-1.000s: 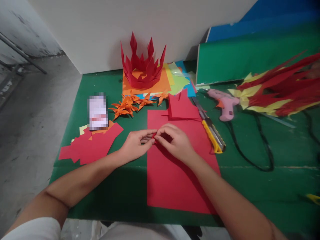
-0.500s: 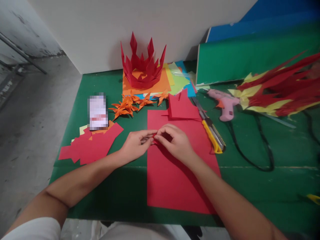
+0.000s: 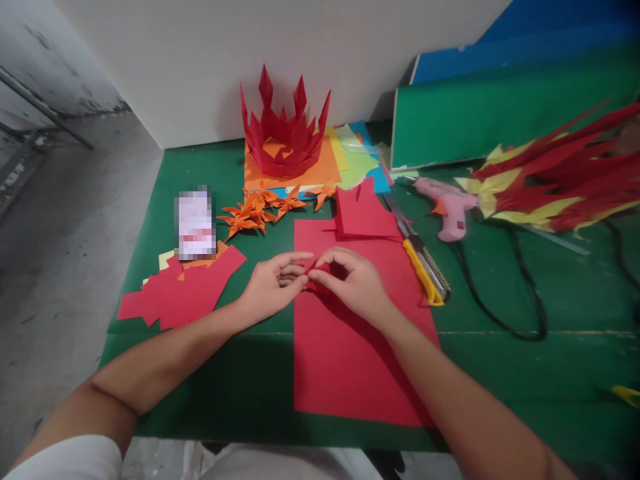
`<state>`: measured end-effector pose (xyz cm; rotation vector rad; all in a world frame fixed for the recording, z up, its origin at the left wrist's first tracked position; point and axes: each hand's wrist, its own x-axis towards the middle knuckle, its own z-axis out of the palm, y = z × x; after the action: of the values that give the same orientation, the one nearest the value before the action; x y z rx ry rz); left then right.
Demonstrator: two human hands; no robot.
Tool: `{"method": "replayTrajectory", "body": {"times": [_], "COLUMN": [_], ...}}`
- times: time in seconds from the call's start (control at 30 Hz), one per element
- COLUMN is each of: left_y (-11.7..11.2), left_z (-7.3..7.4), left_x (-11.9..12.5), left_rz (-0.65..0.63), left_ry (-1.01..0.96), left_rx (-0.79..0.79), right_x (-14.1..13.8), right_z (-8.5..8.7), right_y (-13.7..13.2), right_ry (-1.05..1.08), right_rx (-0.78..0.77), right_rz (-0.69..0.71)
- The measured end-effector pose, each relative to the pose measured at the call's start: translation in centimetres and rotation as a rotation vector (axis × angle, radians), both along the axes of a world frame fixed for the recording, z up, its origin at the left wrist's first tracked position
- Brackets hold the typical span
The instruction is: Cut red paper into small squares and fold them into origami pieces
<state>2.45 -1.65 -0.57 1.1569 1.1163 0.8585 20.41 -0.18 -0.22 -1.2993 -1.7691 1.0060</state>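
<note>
Between my two hands is a small folded piece of red paper [image 3: 320, 273], partly hidden by the fingers. My left hand [image 3: 275, 280] pinches its left end between thumb and fingers, with the index finger stretched out above. My right hand [image 3: 353, 283] grips the other side between thumb and index finger. Both hands are over the left edge of a large red paper sheet [image 3: 360, 360] lying on the green table [image 3: 225, 387]. Just beyond them stands a stack of folded red paper [image 3: 367, 213].
A box cutter [image 3: 425, 267] and a pink glue gun [image 3: 453, 207] with a black cord lie to the right. Orange paper flowers [image 3: 250, 217], a phone [image 3: 197, 223] and red paper scraps [image 3: 185, 287] are on the left. Behind sits a red paper crown [image 3: 285, 143] on coloured sheets.
My left index finger has lifted and straightened away from the red paper. More of the folded piece now shows between my hands.
</note>
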Motion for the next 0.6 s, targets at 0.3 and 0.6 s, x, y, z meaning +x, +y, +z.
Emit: {"method": "replayTrajectory", "body": {"times": [0.3,0.6], "left_y": [0.49,0.50], "left_z": [0.73,0.98], "left_x": [-0.04,0.00], "left_rz": [0.001,0.108], "left_ry": [-0.105,-0.120], "left_rx": [-0.136,-0.107], "right_x": [0.22,0.21], "right_z": [0.26,0.04], "right_y": [-0.06,-0.07], "right_ry": [0.221,0.435], "right_rx": [-0.205,-0.227], "right_rz": [0.063,0.113]}}
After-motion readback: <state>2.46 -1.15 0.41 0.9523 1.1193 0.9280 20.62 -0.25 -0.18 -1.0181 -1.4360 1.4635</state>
